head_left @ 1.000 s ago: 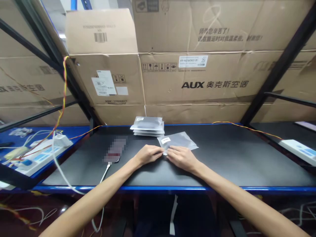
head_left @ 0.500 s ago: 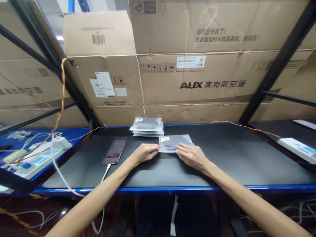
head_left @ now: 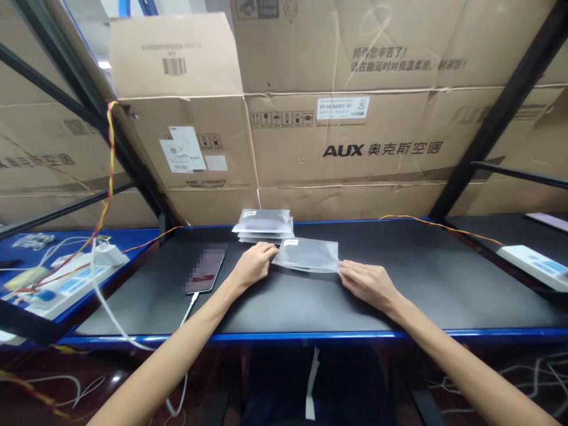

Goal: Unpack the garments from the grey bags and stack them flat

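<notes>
Behind the white-labelled pouch (head_left: pixel 308 255), cardboard (head_left: pixel 390 168) reads "AUX 奥克斯空调" in black

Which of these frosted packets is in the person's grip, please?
The front packet: the left grip and right grip hold its ends, while the stacked packets lie behind it.

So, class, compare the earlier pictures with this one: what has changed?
The left hand moved left and slightly away, the right hand rightward to the right end of the packet. The packet, slanted at first, has been turned straighter. The stack behind and the phone stayed put.
</notes>
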The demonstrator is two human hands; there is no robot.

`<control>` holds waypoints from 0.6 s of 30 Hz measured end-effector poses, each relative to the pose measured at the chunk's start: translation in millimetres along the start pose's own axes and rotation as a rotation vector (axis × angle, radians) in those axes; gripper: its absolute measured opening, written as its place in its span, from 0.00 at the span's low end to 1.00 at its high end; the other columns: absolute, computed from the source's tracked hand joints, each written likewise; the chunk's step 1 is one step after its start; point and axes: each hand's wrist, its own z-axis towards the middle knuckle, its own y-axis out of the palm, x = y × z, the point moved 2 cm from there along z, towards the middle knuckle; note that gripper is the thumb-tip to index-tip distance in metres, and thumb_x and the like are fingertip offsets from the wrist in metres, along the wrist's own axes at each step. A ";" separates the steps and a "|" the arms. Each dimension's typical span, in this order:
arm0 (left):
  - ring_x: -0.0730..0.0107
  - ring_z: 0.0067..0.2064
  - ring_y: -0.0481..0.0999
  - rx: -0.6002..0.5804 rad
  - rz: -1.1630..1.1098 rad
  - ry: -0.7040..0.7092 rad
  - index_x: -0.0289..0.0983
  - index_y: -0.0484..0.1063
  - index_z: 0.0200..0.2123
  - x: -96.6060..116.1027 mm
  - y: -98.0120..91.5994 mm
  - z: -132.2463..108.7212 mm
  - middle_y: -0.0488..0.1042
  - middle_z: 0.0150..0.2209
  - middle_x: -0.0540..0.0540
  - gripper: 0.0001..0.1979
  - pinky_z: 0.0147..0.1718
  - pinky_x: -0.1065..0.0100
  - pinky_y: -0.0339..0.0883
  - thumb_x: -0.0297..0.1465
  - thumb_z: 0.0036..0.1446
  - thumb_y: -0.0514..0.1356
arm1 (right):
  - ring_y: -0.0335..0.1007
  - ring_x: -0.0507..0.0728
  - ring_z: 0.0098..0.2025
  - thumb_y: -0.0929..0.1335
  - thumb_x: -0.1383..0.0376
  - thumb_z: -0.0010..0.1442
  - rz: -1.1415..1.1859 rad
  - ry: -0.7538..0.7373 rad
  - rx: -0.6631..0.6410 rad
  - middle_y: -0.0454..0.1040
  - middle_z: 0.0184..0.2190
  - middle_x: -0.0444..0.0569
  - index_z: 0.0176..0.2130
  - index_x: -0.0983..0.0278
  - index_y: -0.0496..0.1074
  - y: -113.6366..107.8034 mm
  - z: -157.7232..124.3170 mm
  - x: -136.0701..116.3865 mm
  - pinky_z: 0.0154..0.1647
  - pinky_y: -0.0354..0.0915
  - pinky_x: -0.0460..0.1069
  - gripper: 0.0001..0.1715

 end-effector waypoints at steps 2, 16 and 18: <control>0.62 0.43 0.75 0.070 -0.012 0.081 0.37 0.72 0.42 12.0 -3.6 -0.5 0.78 0.42 0.43 0.19 0.43 0.62 0.72 0.15 0.53 0.50 | 0.80 0.55 0.43 0.64 0.70 0.65 -0.006 0.013 -0.008 0.82 0.41 0.44 0.36 0.59 0.77 0.2 2.2 -3.4 0.39 0.72 0.45 0.12; 0.59 0.48 0.77 -0.002 -0.064 0.403 0.31 0.68 0.54 67.7 9.5 7.1 0.77 0.48 0.39 0.17 0.49 0.61 0.75 0.25 0.63 0.52 | 0.80 0.53 0.36 0.64 0.70 0.65 0.013 -0.030 0.018 0.82 0.37 0.45 0.35 0.61 0.74 -1.2 11.4 -17.4 0.36 0.69 0.45 0.11; 0.58 0.51 0.76 -0.009 -0.076 0.392 0.30 0.68 0.54 70.7 8.9 6.6 0.77 0.50 0.38 0.17 0.51 0.60 0.74 0.26 0.64 0.51 | 0.80 0.53 0.35 0.64 0.70 0.65 0.023 -0.023 0.017 0.82 0.37 0.45 0.35 0.61 0.74 -0.5 11.1 -17.5 0.36 0.69 0.44 0.11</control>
